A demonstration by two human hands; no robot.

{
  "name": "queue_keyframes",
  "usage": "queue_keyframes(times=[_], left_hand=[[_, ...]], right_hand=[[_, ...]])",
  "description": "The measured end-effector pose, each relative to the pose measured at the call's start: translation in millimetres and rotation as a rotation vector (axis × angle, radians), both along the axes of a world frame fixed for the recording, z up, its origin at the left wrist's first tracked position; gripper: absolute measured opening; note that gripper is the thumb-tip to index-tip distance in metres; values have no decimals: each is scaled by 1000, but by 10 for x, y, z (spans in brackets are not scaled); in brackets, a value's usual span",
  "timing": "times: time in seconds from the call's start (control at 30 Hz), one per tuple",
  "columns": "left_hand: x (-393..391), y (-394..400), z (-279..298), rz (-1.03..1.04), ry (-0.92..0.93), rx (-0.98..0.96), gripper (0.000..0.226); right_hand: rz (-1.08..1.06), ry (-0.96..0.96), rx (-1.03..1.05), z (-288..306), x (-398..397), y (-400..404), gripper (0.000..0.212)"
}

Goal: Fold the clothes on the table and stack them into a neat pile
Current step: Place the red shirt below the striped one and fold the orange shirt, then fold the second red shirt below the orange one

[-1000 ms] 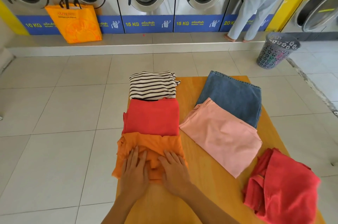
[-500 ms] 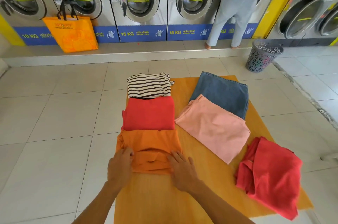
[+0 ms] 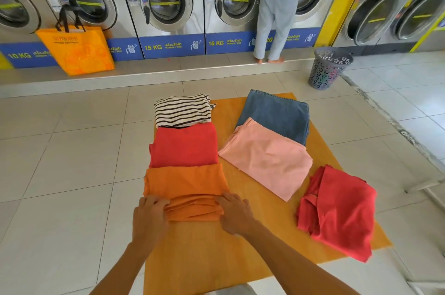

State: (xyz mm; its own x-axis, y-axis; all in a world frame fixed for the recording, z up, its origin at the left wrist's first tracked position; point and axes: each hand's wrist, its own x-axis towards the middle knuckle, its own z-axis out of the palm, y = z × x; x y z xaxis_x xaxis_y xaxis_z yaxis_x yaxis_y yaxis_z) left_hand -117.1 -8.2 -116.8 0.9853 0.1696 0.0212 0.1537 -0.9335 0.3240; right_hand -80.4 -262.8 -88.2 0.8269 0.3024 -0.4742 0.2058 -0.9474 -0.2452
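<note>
Nearest the camera, the left hand (image 3: 150, 216) and the right hand (image 3: 234, 214) sit at either end of the bunched near edge of the orange garment (image 3: 186, 185), which lies on the near left part of the orange table (image 3: 204, 258). The left fingers (image 3: 154, 203) curl over the left end of the gathered folds and appear to pinch the cloth; the right fingers (image 3: 226, 199) lie on the right end, bent at the knuckles, and whether they grip or merely press cannot be told. This looks like the last fold of that piece. To the right, near the table's right edge, a red garment (image 3: 337, 212) lies rumpled and loosely doubled, seemingly not yet folded. Further on, a red folded garment (image 3: 184, 145) touches the far edge of the orange one, and a striped garment (image 3: 181, 110) sits beyond it, touching it, so 3 pieces run in a row along the left side. On the right, a pink garment (image 3: 267, 160) lies folded and overlaps the near edge of folded blue jeans (image 3: 274, 114). By this reckoning 4 pieces are folded, 1 is in hand, 1 remains, and nothing is yet gathered into a single pile. Beyond the table stand a grey laundry basket (image 3: 328, 68), an orange bag (image 3: 77, 50), a row of washing machines (image 3: 168, 5) and a person (image 3: 277, 10) facing them.
</note>
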Motion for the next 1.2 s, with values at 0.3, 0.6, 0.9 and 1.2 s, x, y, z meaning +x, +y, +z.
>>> queue_keyframes(times=[0.3,0.6,0.9,1.2], left_hand=[[-62,-336,-78,95,88,29,8],[257,-1238,298,195,-22,13,24],[533,-3194,576,-86,115,-552,22],[746,-3997,471,-174,398,-619,47]], right_hand=[[-30,-147,119,25,-47,-69,38],[-57,-89,374,253,89,-935,32],[-419,-318,529,324,105,-2082,37],[-817,-302,182,286,-8,-2980,43]])
